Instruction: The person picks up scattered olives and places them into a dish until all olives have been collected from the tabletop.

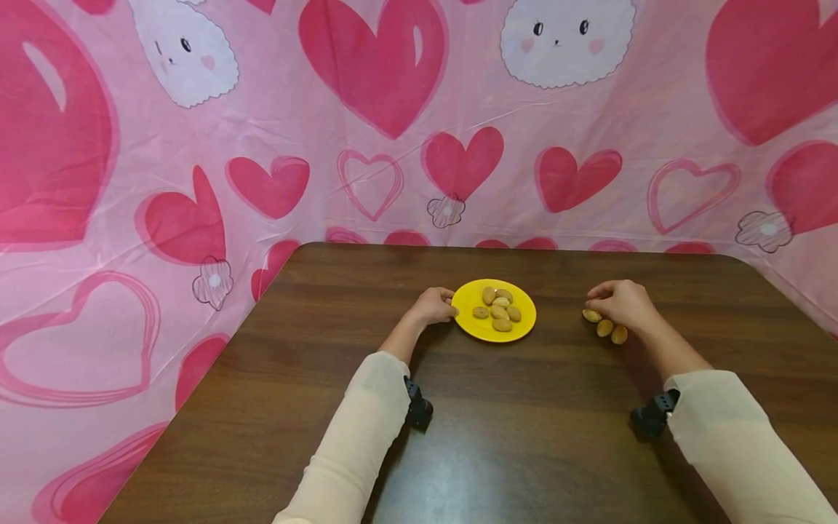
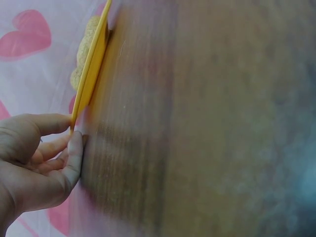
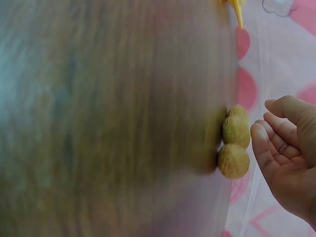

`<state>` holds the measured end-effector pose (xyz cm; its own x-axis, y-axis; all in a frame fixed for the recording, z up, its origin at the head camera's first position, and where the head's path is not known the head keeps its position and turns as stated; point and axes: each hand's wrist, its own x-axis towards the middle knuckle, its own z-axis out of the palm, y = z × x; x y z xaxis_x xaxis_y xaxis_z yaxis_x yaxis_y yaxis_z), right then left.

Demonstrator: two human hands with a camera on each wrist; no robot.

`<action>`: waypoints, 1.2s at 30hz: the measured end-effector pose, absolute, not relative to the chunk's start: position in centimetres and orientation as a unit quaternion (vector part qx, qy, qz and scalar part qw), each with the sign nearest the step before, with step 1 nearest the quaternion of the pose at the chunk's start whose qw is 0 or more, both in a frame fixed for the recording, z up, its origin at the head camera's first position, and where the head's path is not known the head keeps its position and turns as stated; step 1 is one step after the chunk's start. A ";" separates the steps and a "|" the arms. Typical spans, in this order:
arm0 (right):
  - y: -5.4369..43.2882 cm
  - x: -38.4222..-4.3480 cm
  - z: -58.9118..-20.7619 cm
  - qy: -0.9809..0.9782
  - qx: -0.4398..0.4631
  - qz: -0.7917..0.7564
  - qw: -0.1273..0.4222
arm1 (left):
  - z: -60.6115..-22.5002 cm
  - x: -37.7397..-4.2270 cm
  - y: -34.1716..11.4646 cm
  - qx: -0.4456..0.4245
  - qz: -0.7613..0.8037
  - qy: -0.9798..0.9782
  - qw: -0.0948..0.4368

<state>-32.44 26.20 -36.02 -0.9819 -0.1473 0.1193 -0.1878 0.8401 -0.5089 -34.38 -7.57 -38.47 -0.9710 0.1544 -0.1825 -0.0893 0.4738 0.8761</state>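
Note:
My left hand (image 1: pixel 435 306) pinches the left rim of a yellow plate (image 1: pixel 463 322) between thumb and fingers; the left wrist view has this plate (image 2: pixel 94 69) edge-on. Several tan, oval, rough-shelled nuts (image 1: pixel 500 312) lie on it. To the right of the plate, my right hand (image 1: pixel 625 304) hovers close over a row of three similar nuts (image 1: pixel 604 328) on the table. In the right wrist view, a gap shows between thumb and fingertips, and the hand (image 3: pixel 289 148) stands just apart from the nuts (image 3: pixel 233 161), holding nothing.
Everything rests on a dark brown wooden table (image 1: pixel 511 407). Behind it and along the left hangs a pink cloth (image 1: pixel 393 175) printed with hearts. Black wrist cameras (image 1: pixel 417 406) sit beneath both forearms, close above the table.

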 end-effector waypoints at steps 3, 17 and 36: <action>26.8 -32.4 -36.2 -0.959 0.079 0.270 0.034 | -38.5 -34.4 -7.6 0.019 0.513 0.850 0.120; 27.7 -32.4 -36.6 -0.963 0.086 0.255 -0.005 | -38.5 -34.4 -7.6 0.015 0.508 0.854 0.115; 27.6 -32.6 -36.9 -0.949 0.093 0.296 -0.049 | -38.4 -34.3 -7.5 0.016 0.508 0.854 0.113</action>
